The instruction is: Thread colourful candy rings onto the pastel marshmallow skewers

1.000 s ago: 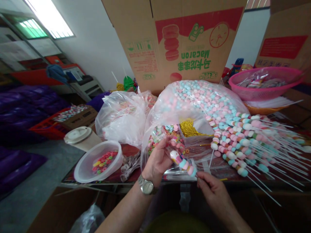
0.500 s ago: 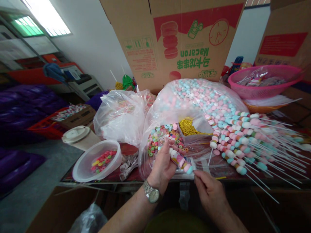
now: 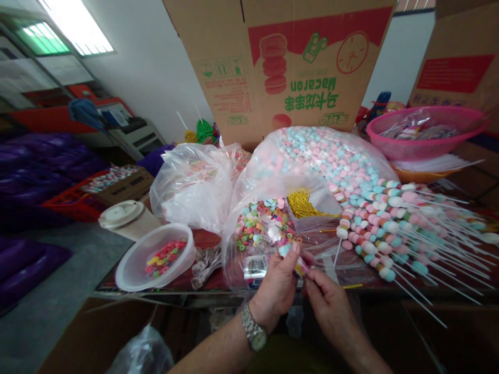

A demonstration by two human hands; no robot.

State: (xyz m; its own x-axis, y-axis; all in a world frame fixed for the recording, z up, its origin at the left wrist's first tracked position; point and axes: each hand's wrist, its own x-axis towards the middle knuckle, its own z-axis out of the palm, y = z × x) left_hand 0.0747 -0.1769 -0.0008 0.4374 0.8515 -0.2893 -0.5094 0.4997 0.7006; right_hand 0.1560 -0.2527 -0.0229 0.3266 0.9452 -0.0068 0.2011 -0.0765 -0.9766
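While the left hand point(image 3: 276, 283) and right hand point(image 3: 331, 306) work close together above the table's front edge, a short candy skewer point(image 3: 290, 253) in clear plastic film is held between them.

Well left of the hands sits a round translucent tub point(image 3: 132, 265) containing coloured ring candies, with a lidded paper cup point(image 3: 127, 218) just behind it. A gathered clear plastic bag point(image 3: 191, 189) lies beyond the tub.

The left hand, a wristwatch point(image 3: 253, 332) on its wrist, is closed with fingers curled around the skewer's film. A printed label point(image 3: 255, 268) shows just left of that hand. Directly ahead of it lies a heap of ring candies point(image 3: 259, 223), beside a tray of gold picks point(image 3: 307, 223).

The right hand's thumb and fingertips point(image 3: 312, 278) are pressed together, pinching the skewer's far end.

Beyond both hands lies a large bag of pink and blue candy pieces point(image 3: 265, 179), before a Macaron carton point(image 3: 280, 67). To the right of the right hand, a fan of pastel candy sticks point(image 3: 401, 228) spreads across the table, and a pink basket point(image 3: 424, 111) stands farther right.
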